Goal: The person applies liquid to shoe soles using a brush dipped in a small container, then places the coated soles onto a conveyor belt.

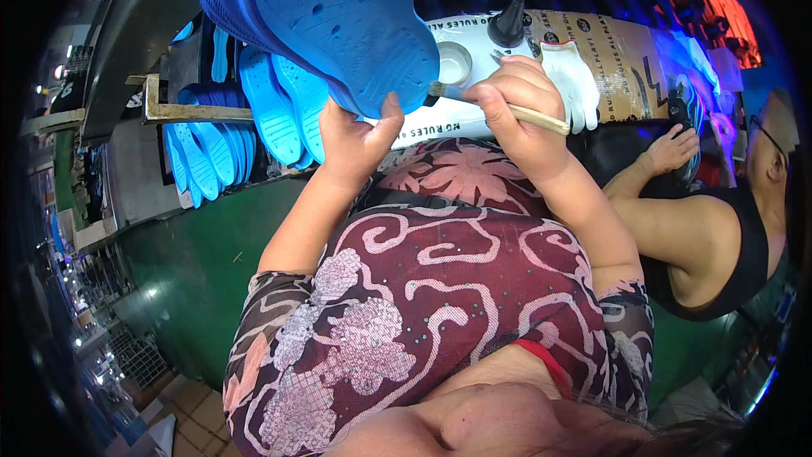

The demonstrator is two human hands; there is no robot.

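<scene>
My left hand (359, 135) grips the near end of a large blue foam clog (338, 21) with holes in its surface, the thumb pressed on the near edge. Ridged blue layers show along the clog's left side. In my right hand (526, 106) is a paintbrush (539, 118) with a pale wooden handle. Its dark bristles are at the clog's right near edge; whether they touch it I cannot tell. Just beyond the brush stands a small round dish (454, 62). A black cone-shaped nozzle (508, 25) rises behind my right hand.
A white glove (571, 85) lies right of my right hand on a cardboard-covered surface (626, 68). Several blue shoe pieces (275, 106) stand at the left by a wooden bar (199, 112). Close on the right sits another person, one hand (671, 148) near dark and blue items.
</scene>
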